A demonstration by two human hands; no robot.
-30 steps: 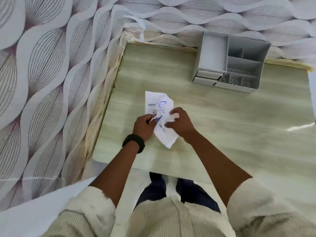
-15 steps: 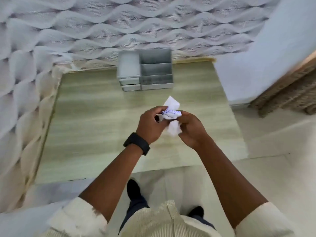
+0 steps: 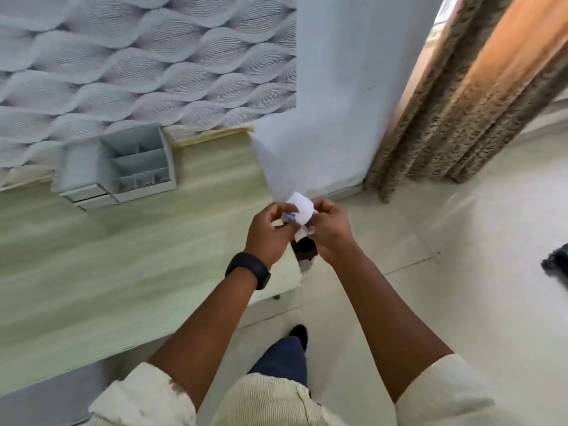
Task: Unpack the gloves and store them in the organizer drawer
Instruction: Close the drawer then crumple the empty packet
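A small white glove packet [image 3: 302, 208] with blue print is held in the air between both hands, above the table's right edge. My left hand [image 3: 268, 233] grips its left side and my right hand [image 3: 330, 230] pinches its right side. The packet is crumpled and partly hidden by my fingers. The grey organizer [image 3: 118, 167] stands on the table at the back, against the wall. Two shallow drawers sit at its front left, under open compartments.
The pale wood-grain table [image 3: 107, 265] stretches to the left, bounded by a patterned wall [image 3: 138, 66]. A plain wall corner [image 3: 332, 103] and a brown curtain [image 3: 455, 103] stand to the right. Pale floor tiles [image 3: 461, 272] lie beyond the table, with a dark object [image 3: 556, 265] at the right edge.
The packet has been lifted off the table and is held up, crumpled, in both hands. The view has swung right, so the organizer lies farther left.
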